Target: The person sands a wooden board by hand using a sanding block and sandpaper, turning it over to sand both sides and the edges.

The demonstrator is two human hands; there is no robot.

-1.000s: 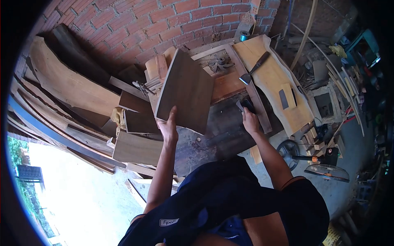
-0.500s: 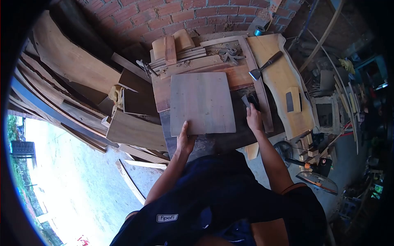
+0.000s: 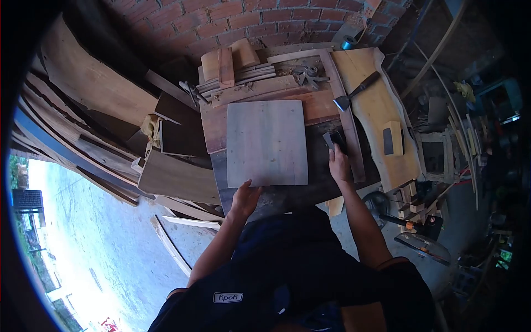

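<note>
A square, greyish wooden board (image 3: 266, 144) lies flat on the dark bench top (image 3: 276, 198) in front of me. At its near edge is my left hand (image 3: 245, 200), thumb and fingers apart, the fingertips at or just below the edge. Right of the board, my right hand (image 3: 340, 166) is closed around a small dark block (image 3: 335, 143) with a greyish flat face. Part of that block is hidden by the fingers. Beyond it, a broad-bladed scraper (image 3: 357, 91) with a dark handle rests across a narrow plank (image 3: 345, 110).
A pale live-edge slab (image 3: 395, 99) on the right carries a wooden block with a dark patch (image 3: 393, 138). Wood strips (image 3: 238, 79) and metal clamps (image 3: 310, 76) lie at the back before a brick wall (image 3: 265, 25). Large boards (image 3: 94, 72) lean on the left.
My left thumb has come off the board's top face, and the hand is now at the near edge. The board appears squarer to me. My right hand keeps hold of the dark block.
</note>
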